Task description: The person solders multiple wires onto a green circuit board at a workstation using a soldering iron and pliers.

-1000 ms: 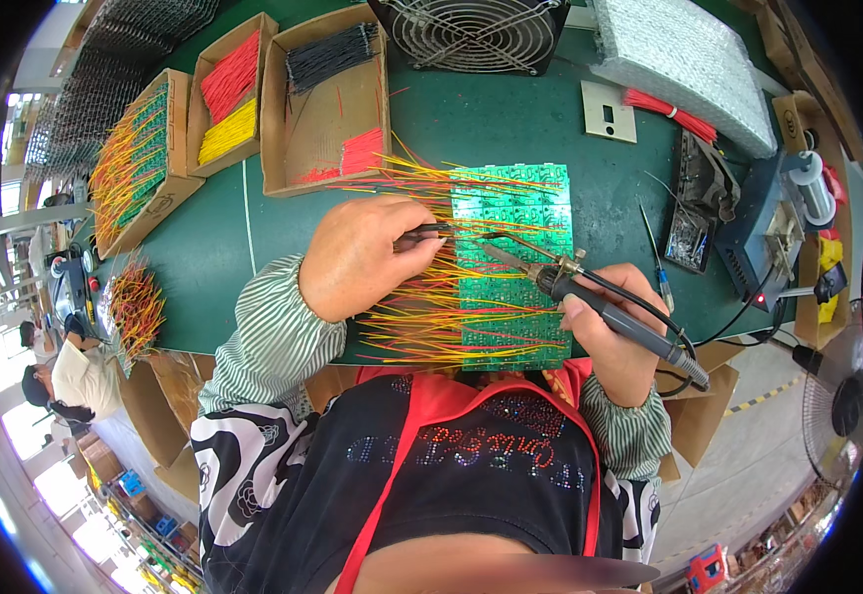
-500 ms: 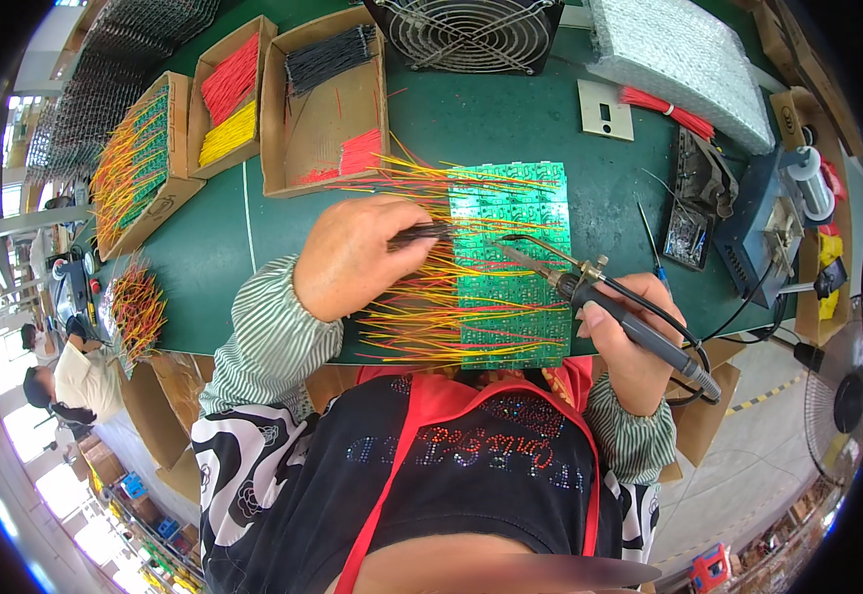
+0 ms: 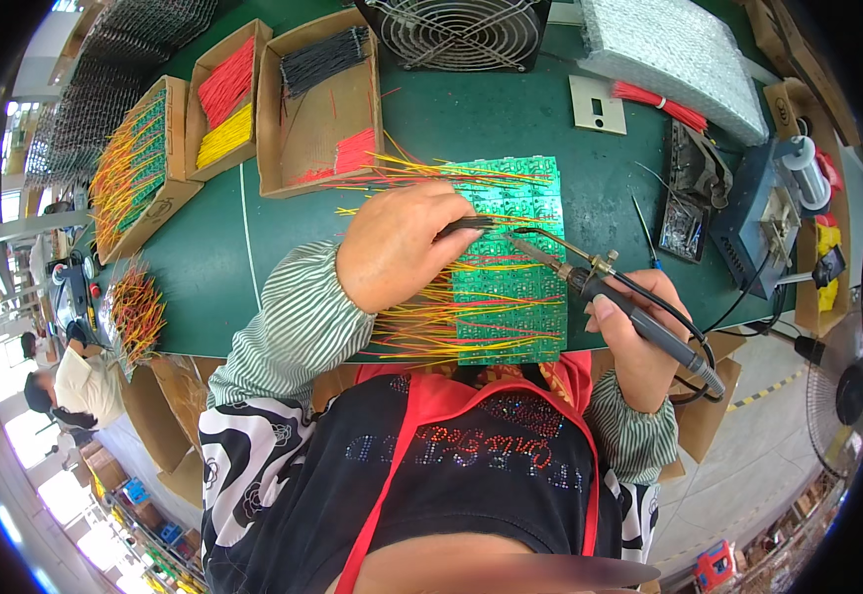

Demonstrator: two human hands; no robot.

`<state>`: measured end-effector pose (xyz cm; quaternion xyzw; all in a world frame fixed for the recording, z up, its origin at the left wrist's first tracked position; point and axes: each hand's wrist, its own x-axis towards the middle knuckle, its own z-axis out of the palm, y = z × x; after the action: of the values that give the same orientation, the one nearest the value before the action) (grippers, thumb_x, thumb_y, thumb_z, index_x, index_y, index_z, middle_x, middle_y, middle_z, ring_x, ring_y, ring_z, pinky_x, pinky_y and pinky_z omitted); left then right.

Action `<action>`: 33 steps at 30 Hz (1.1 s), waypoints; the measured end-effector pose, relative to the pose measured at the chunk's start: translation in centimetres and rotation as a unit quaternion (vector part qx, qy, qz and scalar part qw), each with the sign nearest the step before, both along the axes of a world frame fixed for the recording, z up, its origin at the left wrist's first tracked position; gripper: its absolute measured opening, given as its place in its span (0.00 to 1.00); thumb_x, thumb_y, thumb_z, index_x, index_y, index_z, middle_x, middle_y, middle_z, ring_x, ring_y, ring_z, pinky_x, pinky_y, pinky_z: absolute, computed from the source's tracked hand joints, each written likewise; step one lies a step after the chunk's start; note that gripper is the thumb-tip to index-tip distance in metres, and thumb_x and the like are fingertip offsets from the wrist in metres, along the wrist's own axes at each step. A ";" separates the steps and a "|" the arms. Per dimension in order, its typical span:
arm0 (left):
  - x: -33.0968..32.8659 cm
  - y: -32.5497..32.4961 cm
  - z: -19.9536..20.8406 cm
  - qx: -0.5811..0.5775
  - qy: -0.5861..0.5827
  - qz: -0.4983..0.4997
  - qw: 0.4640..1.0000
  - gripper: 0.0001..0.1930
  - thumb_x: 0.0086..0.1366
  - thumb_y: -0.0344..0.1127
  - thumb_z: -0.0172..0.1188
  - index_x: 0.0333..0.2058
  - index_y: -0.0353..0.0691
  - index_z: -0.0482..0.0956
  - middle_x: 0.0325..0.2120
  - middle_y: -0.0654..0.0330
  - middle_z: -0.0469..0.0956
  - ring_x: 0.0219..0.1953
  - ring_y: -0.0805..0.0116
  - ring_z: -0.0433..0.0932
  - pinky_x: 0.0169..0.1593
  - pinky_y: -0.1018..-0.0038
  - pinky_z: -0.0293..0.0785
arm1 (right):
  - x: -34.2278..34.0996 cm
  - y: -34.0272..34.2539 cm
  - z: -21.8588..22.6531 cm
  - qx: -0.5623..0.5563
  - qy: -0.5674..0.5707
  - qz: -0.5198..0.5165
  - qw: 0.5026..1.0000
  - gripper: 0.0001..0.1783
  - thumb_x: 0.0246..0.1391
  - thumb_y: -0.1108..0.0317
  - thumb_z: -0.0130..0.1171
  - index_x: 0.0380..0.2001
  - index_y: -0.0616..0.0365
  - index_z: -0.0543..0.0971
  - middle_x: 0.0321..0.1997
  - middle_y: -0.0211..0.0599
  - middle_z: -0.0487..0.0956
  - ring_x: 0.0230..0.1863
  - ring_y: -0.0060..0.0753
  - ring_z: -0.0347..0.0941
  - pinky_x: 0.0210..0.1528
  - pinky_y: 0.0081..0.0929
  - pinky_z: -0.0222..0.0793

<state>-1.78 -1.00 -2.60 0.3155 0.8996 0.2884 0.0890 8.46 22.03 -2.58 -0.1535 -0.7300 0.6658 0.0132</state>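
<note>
A green circuit board panel (image 3: 510,307) lies in front of me, with many red and yellow wires (image 3: 416,322) along its rows and sticking out to the left. My left hand (image 3: 397,243) is closed around a small bundle of black wires (image 3: 465,226), whose ends reach over the upper part of the panel. In my right hand (image 3: 639,346) is a grey soldering iron (image 3: 649,332) with a thin curved solder feed tube (image 3: 560,241) fixed along it. The iron's tip and the tube's end are close to the black wire ends; whether they touch is too small to tell.
Cardboard trays hold black and red wires (image 3: 324,61), red and yellow wires (image 3: 225,89), and wired boards (image 3: 134,168). A fan unit (image 3: 456,35) stands at the back. To the right are a screwdriver (image 3: 646,228), a black parts box (image 3: 684,233) and a blue soldering station (image 3: 748,223).
My left hand has moved right with the black wires, bringing their ends further over the panel beside the iron's tip. The right hand has barely shifted.
</note>
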 end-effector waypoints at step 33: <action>-1.5 -0.4 2.3 -0.007 0.082 0.090 0.993 0.06 0.54 0.34 0.57 0.27 0.38 0.75 0.24 0.57 0.73 0.28 0.58 0.74 0.33 0.66 0.70 | 0.5 1.3 -0.1 0.029 0.002 -0.017 0.999 0.10 0.39 0.77 0.63 0.28 0.65 0.74 0.23 0.32 0.76 0.25 0.16 0.71 0.28 0.14 0.68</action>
<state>-3.28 -1.39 -0.29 0.2551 0.9307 0.2621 -0.0092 8.91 23.28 -2.69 -0.1640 -0.7463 0.6444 0.0299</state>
